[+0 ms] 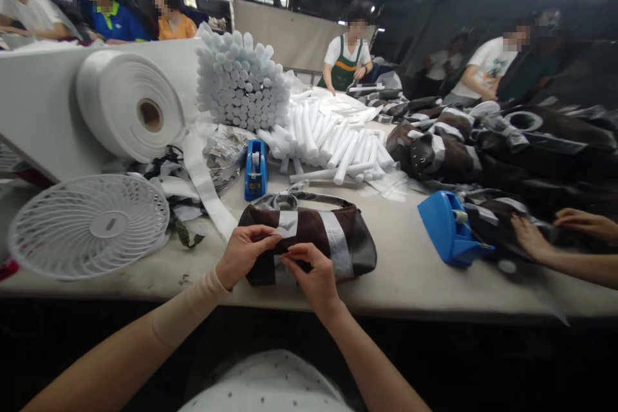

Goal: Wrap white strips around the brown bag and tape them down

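Observation:
A dark brown bag (311,232) with black ends lies on the table in front of me, two pale wrapping strips around it. Its handle lies at the far side. My left hand (248,250) is at the bag's left part, thumb and forefinger pinched at the edge of the left strip (288,223). Close beside it, my right hand (311,270) has its fingertips pinched together over the lower part of the same strip. What lies between the fingertips of either hand is too small to make out.
Beyond the bag stands a blue tape dispenser (255,170); another (449,228) is at right, near a co-worker's hands (531,238). White tubes (333,138), a large roll (128,106) and a fan (91,225) occupy the back and left. Dark bags (444,141) pile up back right.

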Tool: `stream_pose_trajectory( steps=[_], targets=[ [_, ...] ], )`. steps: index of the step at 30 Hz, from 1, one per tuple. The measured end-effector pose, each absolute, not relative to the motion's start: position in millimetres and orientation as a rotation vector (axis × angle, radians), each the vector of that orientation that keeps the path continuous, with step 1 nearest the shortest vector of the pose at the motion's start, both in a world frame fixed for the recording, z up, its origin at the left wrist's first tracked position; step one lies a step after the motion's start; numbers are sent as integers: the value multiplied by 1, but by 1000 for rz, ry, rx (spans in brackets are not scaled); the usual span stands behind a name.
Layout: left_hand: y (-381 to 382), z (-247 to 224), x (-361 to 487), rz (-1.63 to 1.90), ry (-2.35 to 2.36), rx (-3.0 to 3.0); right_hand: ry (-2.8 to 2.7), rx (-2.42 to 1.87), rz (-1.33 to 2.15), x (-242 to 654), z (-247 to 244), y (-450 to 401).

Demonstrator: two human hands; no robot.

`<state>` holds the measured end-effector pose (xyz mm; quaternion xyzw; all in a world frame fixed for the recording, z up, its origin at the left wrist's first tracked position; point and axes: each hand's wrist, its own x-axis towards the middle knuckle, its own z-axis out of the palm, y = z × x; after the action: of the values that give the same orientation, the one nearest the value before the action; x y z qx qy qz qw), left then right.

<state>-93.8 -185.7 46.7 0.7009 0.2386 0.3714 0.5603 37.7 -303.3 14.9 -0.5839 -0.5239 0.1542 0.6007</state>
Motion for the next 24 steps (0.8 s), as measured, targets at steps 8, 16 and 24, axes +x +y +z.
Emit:
stream_pose_trajectory(
  steps=[8,16,24],
  targets=[
    [-193,43,-100,1192,219,2285,-1501,-1601,35,54,35,-295],
    [-195,39,-100,1268,-163,2738,-1206,-1756,464,61,42,-284],
    [-205,24,-105,1281,-69,2804,-1126,-1669,421,54,31,-284]
  ],
)
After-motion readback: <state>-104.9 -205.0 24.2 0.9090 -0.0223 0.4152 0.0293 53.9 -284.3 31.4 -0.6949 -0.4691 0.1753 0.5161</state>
